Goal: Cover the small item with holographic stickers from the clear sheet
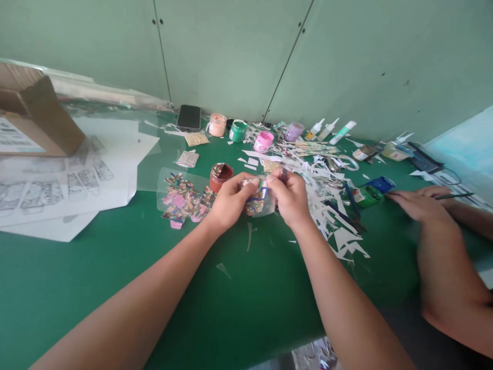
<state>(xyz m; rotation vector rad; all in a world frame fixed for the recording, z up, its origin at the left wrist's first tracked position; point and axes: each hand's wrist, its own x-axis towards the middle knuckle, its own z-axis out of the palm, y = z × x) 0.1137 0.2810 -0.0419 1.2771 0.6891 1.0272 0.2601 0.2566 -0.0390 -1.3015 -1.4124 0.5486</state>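
Between my two hands is a small colourful decorated piece with blue lines and clear edges. My left hand is closed on its left side, thumb on top. At its upper right edge, my right hand pinches with thumb and fingers; a dark band shows on one finger. Just behind my left hand stands an open jar of reddish-brown paint. Multicoloured and pink cut scraps lie on a clear sheet left of my left hand. White paper scraps spread right of my right hand.
Paint jars, a black phone and glue bottles line the back. Printed sheets and a cardboard box are at the left. Another person's hands rest at the right, with a dark pen and scissors nearby.
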